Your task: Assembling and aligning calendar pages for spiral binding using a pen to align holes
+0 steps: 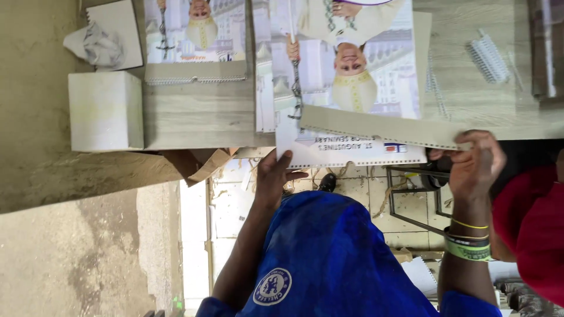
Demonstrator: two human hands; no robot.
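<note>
Both hands grip the calendar [352, 88]: left hand [276, 176] and right hand [473, 161] clamped on its edge.

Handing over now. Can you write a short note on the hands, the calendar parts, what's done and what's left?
Left hand: grip shut on the bottom edge of the white printed calendar sheet.
Right hand: grip shut on the corner of the grey punched cardboard backing, which lies over that sheet at the wooden table edge.
Done: the printed calendar at the left already carries a wire spiral.
Left: the held set shows no wire; loose white wire combs lie beyond the right hand.
</note>
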